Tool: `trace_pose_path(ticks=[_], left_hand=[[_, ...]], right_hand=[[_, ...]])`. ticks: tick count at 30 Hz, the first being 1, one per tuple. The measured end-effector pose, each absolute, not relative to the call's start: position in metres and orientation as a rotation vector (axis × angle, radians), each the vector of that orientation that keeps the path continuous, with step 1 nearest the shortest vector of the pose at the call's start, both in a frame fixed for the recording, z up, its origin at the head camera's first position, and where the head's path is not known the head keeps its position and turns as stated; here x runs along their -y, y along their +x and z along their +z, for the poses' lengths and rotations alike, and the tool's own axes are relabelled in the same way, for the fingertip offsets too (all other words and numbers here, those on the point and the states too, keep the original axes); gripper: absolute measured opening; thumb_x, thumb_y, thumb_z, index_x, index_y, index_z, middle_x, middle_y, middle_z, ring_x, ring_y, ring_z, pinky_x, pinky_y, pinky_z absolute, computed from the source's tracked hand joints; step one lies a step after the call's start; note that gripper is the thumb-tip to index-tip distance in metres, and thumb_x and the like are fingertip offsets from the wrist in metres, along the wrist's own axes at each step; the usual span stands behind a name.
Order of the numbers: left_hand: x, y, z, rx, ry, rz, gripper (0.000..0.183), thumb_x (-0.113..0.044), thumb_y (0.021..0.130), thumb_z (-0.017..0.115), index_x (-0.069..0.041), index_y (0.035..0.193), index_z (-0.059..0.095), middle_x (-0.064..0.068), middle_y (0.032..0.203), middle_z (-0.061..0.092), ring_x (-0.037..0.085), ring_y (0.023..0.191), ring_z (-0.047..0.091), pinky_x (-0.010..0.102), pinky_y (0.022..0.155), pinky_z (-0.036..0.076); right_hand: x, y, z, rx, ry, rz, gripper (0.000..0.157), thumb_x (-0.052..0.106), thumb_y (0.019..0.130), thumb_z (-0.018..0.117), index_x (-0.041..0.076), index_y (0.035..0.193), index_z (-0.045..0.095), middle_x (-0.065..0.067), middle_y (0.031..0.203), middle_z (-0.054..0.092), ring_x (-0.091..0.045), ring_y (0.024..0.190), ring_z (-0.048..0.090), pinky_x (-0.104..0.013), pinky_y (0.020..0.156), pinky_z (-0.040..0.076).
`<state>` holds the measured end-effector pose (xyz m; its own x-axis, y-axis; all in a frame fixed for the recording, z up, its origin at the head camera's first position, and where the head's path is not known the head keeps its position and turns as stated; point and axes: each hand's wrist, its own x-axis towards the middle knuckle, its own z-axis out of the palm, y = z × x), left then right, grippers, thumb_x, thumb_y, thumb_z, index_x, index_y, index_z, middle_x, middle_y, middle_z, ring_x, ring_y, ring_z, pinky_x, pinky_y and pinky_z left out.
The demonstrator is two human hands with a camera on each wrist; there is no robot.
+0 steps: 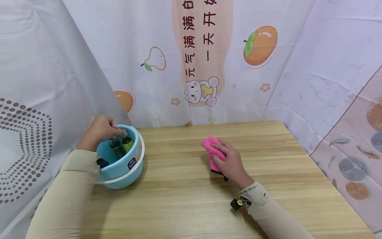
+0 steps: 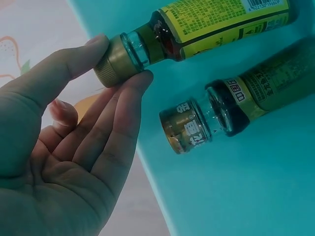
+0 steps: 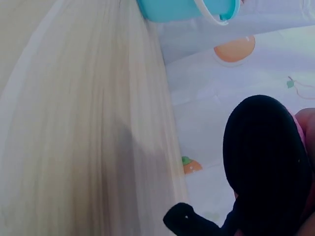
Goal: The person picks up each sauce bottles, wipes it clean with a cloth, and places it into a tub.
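Note:
My left hand (image 1: pixel 102 128) reaches over the rim of a light blue bucket (image 1: pixel 124 181). Its thumb and fingertips pinch the gold cap of a sauce bottle (image 2: pixel 221 24) with a yellow-green label, as the left wrist view shows. Beside it in the bucket leans a second, darker bottle (image 2: pixel 275 83), also gold-capped, which the hand does not touch. Over the middle right of the table, my right hand (image 1: pixel 232 162) grips a soft pink item (image 1: pixel 213 146) with a black edge. The right wrist view shows its rounded black face (image 3: pixel 266 147) and a small black tab (image 3: pixel 189 219).
The bucket's white handle (image 1: pixel 142 149) hangs down its outer side. A wooden table (image 1: pixel 176 196) stretches between the two hands. Printed curtains (image 1: pixel 155 86) stand behind the table and along both sides. A small black device (image 1: pixel 240 203) sits at the right wrist.

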<state>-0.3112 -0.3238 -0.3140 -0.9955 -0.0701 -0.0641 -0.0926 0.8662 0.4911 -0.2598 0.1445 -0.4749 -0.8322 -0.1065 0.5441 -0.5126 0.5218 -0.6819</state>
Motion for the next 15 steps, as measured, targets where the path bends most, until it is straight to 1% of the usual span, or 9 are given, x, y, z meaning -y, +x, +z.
trace_pose_path(ticks=[3,6,10,12,14,15], left_hand=[[0.324,-0.311,-0.315,-2.99,-0.128,0.77,0.043,-0.036,0.084,0.086,-0.006,0.077,0.057,0.007,0.07,0.059,0.028,0.08,0.064,0.032,0.061,0.05],[0.323,-0.312,-0.317,-2.981,-0.126,0.752,0.042,-0.035,0.084,0.086,-0.007,0.076,0.056,0.007,0.07,0.059,0.028,0.081,0.063,0.033,0.06,0.049],[0.322,-0.311,-0.318,-2.989,-0.128,0.73,0.042,-0.036,0.085,0.085,-0.007,0.075,0.056,0.008,0.07,0.059,0.029,0.081,0.062,0.033,0.061,0.049],[0.321,-0.31,-0.318,-2.995,-0.125,0.721,0.042,-0.036,0.085,0.084,-0.007,0.074,0.056,0.008,0.069,0.059,0.029,0.081,0.061,0.032,0.06,0.049],[0.32,-0.309,-0.318,-2.999,-0.118,0.706,0.043,-0.037,0.085,0.084,-0.007,0.073,0.056,0.008,0.067,0.057,0.029,0.079,0.06,0.032,0.059,0.049],[0.319,-0.309,-0.318,-3.002,-0.114,0.696,0.043,-0.037,0.085,0.084,-0.007,0.072,0.055,0.007,0.066,0.055,0.029,0.078,0.059,0.032,0.059,0.048]], right_hand=[[-0.148,-0.264,-0.479,2.348,0.48,1.233,0.035,0.014,0.091,0.078,0.017,0.126,0.076,-0.013,0.143,0.062,-0.015,0.065,0.054,-0.025,0.05,0.051],[-0.15,-0.267,-0.483,2.369,0.455,1.217,0.035,0.016,0.092,0.078,0.017,0.126,0.076,-0.013,0.143,0.062,-0.015,0.071,0.058,-0.025,0.054,0.053],[-0.154,-0.271,-0.487,2.389,0.428,1.198,0.036,0.017,0.091,0.078,0.017,0.127,0.075,-0.015,0.143,0.062,-0.019,0.085,0.063,-0.026,0.062,0.055],[-0.155,-0.273,-0.488,2.399,0.415,1.185,0.036,0.017,0.091,0.078,0.016,0.127,0.075,-0.016,0.143,0.062,-0.021,0.088,0.064,-0.027,0.064,0.055],[-0.158,-0.275,-0.49,2.412,0.398,1.183,0.037,0.018,0.091,0.077,0.015,0.127,0.075,-0.017,0.143,0.062,-0.023,0.086,0.064,-0.027,0.062,0.054],[-0.159,-0.275,-0.49,2.42,0.389,1.183,0.037,0.018,0.091,0.077,0.015,0.128,0.075,-0.017,0.143,0.062,-0.023,0.088,0.064,-0.028,0.063,0.054]])
